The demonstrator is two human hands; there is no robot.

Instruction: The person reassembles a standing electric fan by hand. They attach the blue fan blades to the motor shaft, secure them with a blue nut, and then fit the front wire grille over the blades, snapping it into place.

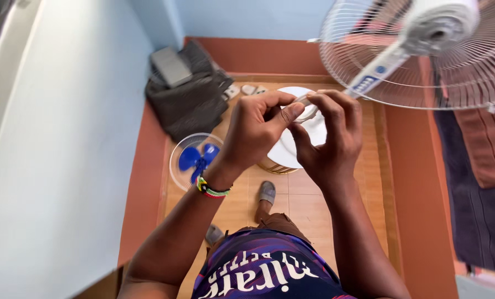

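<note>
Overhead, a white fan cage [424, 61] is hanging up and right of the hands. Below it, the left hand [256, 130] and right hand [330, 141] are meeting, fingertips pinching a small pale ring-shaped part [307, 111] between them, above a white round stool [292, 149]; a blue fan blade [197, 158] is lying left of that.

The small pale part [307, 108] pinched between the left hand [257, 132] and right hand [329, 141] is mostly covered by fingers; possibly a ring or cap. The wire fan guard [424, 61] is cut off at the upper right of the frame. Both hands hide the centre of the white round base [287, 149].
</note>
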